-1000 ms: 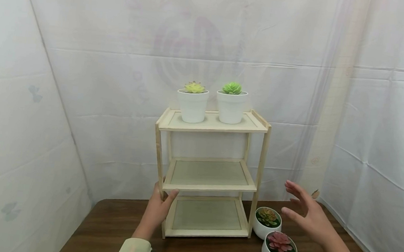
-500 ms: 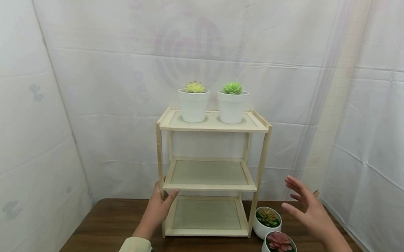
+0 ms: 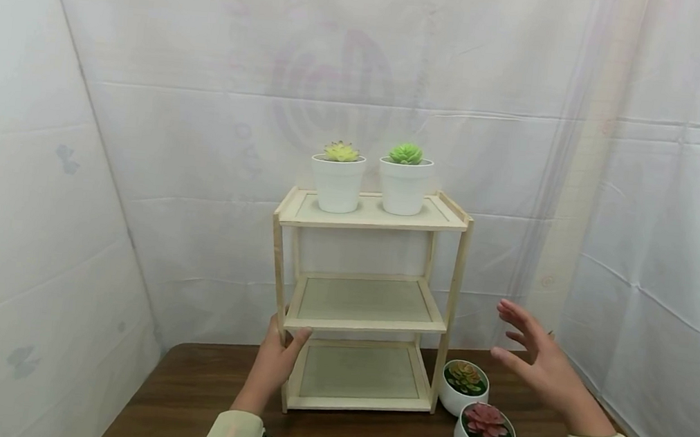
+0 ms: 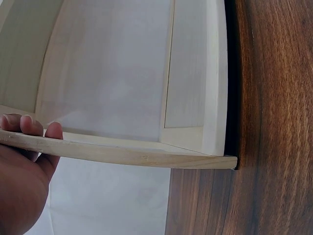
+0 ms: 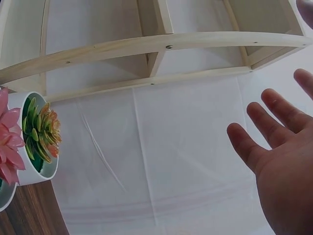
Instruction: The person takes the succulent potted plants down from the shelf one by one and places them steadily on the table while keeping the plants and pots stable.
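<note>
A pale wooden three-tier shelf [image 3: 365, 326] stands upright on the table. My left hand [image 3: 274, 357] holds its front left post at middle-tier height; in the left wrist view, fingertips [image 4: 32, 125] curl over the wood. My right hand [image 3: 540, 367] hovers to the right of the shelf, touching nothing, its fingers spread and slightly bent. Below and left of that hand sit two round white bowls on the table, one with a red succulent [image 3: 485, 425], the other with an orange-green succulent [image 3: 464, 378]. On the top tier are a yellow-green succulent [image 3: 341, 152] and a bright green succulent [image 3: 405, 154] in tall white pots.
The dark brown wooden table [image 3: 198, 386] has its rear edge near a hanging white cloth [image 3: 205, 164]. More white cloth [image 3: 668, 225] encloses the right side, with another sheet on the left. The two bowls stand close together beside the shelf's right post.
My right hand has risen slightly. The left hand keeps its hold on the post, and the shelf and plants stay in place; the head view has shifted a little.
</note>
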`<control>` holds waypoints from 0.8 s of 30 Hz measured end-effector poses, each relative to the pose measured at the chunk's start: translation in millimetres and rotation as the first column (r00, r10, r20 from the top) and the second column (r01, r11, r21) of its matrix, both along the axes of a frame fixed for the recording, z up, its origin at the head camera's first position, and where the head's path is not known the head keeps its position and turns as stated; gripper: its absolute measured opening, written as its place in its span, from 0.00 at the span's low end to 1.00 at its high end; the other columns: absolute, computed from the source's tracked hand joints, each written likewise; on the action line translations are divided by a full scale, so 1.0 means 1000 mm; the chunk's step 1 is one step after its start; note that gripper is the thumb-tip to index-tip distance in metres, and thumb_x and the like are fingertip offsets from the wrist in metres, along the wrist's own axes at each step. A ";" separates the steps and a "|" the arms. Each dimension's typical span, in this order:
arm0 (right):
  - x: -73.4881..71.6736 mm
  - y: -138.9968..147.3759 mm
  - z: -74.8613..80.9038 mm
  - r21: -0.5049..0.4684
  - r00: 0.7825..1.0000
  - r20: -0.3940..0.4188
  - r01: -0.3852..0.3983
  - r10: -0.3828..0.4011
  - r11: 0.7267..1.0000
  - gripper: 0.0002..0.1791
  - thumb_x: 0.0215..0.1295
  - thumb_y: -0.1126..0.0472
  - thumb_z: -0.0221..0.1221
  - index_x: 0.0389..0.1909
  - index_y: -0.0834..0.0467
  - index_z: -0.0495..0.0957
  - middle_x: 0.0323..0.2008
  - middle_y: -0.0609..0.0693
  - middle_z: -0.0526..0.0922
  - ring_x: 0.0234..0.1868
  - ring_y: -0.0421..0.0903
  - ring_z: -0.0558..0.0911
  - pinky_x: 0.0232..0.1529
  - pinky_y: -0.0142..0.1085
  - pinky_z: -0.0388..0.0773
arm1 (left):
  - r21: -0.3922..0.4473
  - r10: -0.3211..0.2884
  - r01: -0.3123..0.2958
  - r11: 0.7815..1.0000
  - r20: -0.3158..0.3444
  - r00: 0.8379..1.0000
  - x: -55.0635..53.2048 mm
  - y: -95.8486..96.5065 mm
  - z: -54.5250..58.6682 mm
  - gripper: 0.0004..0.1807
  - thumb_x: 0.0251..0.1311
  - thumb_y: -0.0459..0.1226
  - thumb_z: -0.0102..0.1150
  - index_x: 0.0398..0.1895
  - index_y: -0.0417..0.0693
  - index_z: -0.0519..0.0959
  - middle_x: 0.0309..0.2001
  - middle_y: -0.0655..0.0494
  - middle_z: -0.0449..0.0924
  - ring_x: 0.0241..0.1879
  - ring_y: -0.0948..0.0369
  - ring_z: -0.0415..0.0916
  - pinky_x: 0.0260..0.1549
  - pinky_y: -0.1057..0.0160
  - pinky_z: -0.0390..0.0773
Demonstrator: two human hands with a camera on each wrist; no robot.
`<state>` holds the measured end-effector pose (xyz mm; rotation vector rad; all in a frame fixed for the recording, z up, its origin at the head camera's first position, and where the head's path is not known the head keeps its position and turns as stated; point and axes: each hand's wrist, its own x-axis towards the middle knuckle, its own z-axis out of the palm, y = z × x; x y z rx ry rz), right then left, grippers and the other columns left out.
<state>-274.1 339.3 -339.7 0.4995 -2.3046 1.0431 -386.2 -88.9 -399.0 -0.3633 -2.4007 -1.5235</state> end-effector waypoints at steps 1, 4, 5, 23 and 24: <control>0.000 0.000 0.001 -0.002 1.000 -0.002 -0.002 0.002 1.000 0.41 0.63 0.63 0.63 0.73 0.45 0.55 0.64 0.21 0.59 0.62 0.19 0.63 0.54 0.14 0.66 | -0.001 0.001 -0.001 1.000 -0.001 1.000 0.000 0.000 0.000 0.48 0.61 0.65 0.50 0.76 0.53 0.46 0.70 0.42 0.63 0.65 0.44 0.68 0.58 0.40 0.71; 0.001 0.001 0.002 0.002 1.000 -0.007 0.002 -0.002 1.000 0.41 0.63 0.64 0.64 0.73 0.45 0.55 0.65 0.24 0.61 0.62 0.19 0.63 0.54 0.15 0.66 | -0.005 0.005 -0.005 1.000 -0.006 1.000 0.000 0.000 0.000 0.47 0.62 0.64 0.51 0.76 0.52 0.46 0.70 0.41 0.63 0.65 0.44 0.68 0.58 0.40 0.72; 0.001 0.001 0.003 0.006 1.000 -0.009 0.006 -0.006 1.000 0.41 0.63 0.64 0.64 0.73 0.45 0.55 0.66 0.27 0.62 0.62 0.19 0.63 0.54 0.15 0.67 | -0.008 0.005 -0.005 1.000 -0.011 1.000 0.000 0.000 0.000 0.47 0.62 0.64 0.51 0.76 0.51 0.47 0.70 0.40 0.63 0.64 0.43 0.69 0.57 0.40 0.72; 0.002 0.002 0.017 0.032 1.000 -0.026 0.002 -0.001 1.000 0.43 0.62 0.64 0.64 0.74 0.44 0.54 0.68 0.35 0.63 0.62 0.19 0.62 0.50 0.17 0.71 | -0.003 0.014 -0.014 1.000 -0.010 1.000 0.003 0.002 0.002 0.46 0.62 0.63 0.51 0.75 0.54 0.48 0.68 0.42 0.65 0.62 0.46 0.71 0.55 0.43 0.75; 0.003 0.002 0.018 0.033 1.000 -0.028 0.002 -0.001 0.999 0.43 0.62 0.64 0.64 0.74 0.44 0.54 0.69 0.38 0.64 0.62 0.19 0.63 0.50 0.17 0.70 | -0.003 0.015 -0.015 1.000 -0.009 1.000 0.003 0.002 0.002 0.46 0.62 0.63 0.51 0.75 0.54 0.48 0.68 0.42 0.65 0.62 0.46 0.71 0.56 0.43 0.75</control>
